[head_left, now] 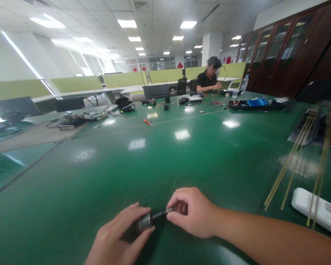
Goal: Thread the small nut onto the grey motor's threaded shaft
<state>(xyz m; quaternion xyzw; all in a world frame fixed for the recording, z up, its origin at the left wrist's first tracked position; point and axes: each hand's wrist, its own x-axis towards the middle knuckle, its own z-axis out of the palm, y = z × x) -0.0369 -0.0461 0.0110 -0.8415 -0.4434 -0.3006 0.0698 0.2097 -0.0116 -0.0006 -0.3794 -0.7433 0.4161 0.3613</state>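
Low in the view, my left hand (117,235) curls its thumb and fingers around a short dark grey cylinder (145,223). A thin black shaft (159,215) comes out of the cylinder's right end and tilts slightly upward. The fingertips of my right hand (193,213) pinch the far end of that shaft. The piece lies sideways between both hands, low over or on the green table (165,165). What kind of part it is, I cannot make out; my left palm hides its back end.
Long thin sticks (295,162) and a white case (317,209) lie on the right. A red screwdriver (148,122) is farther off. Cables and parts (79,117) sit at back left, a blue-and-black bundle (256,103) at back right. Another person (206,81) sits across the table.
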